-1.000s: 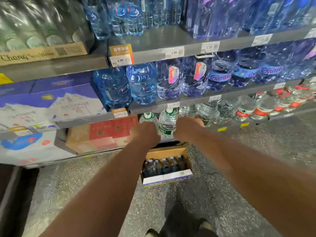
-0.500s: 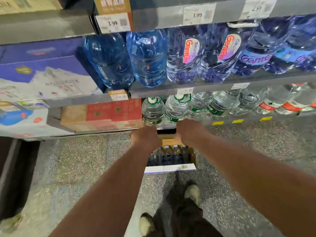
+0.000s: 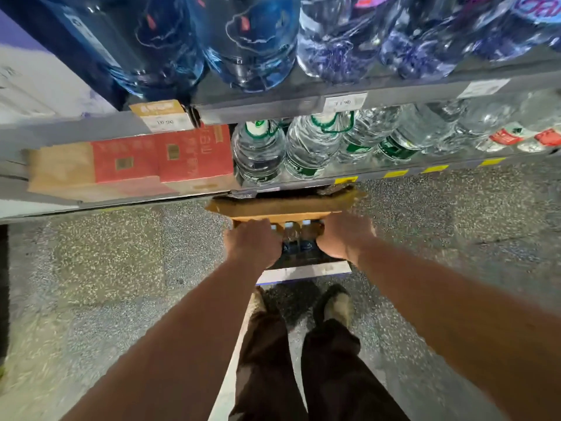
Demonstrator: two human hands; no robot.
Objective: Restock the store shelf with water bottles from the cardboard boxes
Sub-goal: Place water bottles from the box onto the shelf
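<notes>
water bottles (image 3: 293, 235) sit packed in the open cardboard box (image 3: 282, 208) on the floor (image 3: 121, 253), right in front of the bottom shelf (image 3: 370, 177). both hands are down in the box: left hand (image 3: 253, 243) & right hand (image 3: 344, 235), backs up, fingers tucked under out of sight, so can't tell if they grip anything. floor is grey speckled stone w/ a pale strip (image 3: 226, 387) running under the shoes (image 3: 337, 305). bottom shelf holds green-label bottles (image 3: 258, 153) beside a red carton (image 3: 161, 156); yellow tabs (image 3: 346, 179) mark its edge. shelf above carries big blue jugs (image 3: 249, 41) w/ price tags (image 3: 344, 101).
</notes>
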